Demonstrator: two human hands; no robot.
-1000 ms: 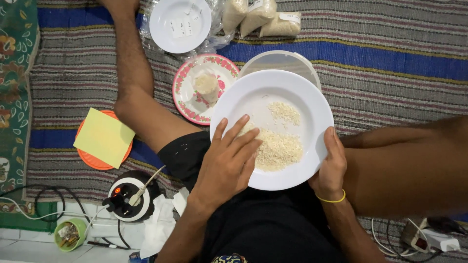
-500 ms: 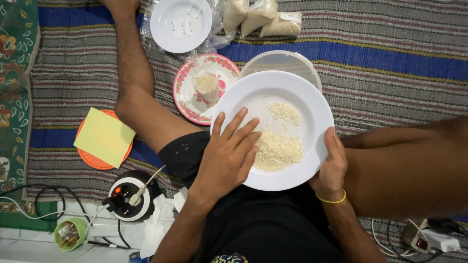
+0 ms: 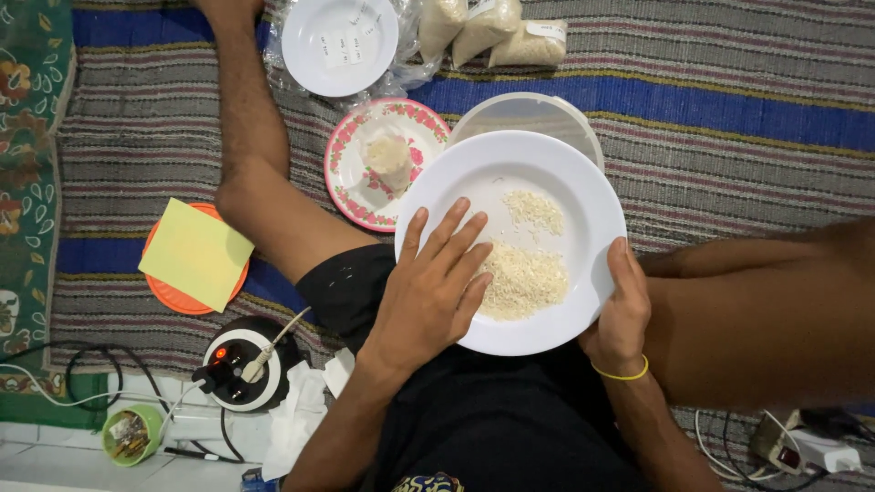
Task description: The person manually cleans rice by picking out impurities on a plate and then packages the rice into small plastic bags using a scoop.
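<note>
A large white plate [image 3: 556, 173] rests over my lap with two patches of uncooked rice [image 3: 521, 281] on it. My left hand [image 3: 430, 292] lies flat in the plate, fingers spread, fingertips touching the edge of the bigger rice patch. My right hand [image 3: 622, 314] grips the plate's right rim, thumb on top; a yellow band circles that wrist. I sit on a striped mat with my legs to either side.
A pink floral plate [image 3: 351, 173] with a small bag of rice lies beyond the white plate, a clear container [image 3: 538, 114] behind it. Farther off are a white bowl [image 3: 339, 41] and rice bags [image 3: 488, 27]. At left: yellow pad on an orange lid [image 3: 193, 255], a round black device [image 3: 239, 366] with cables.
My left hand has shifted slightly over the plate's left side, fingers still spread by the rice. The plate and my right hand stay almost where they were.
</note>
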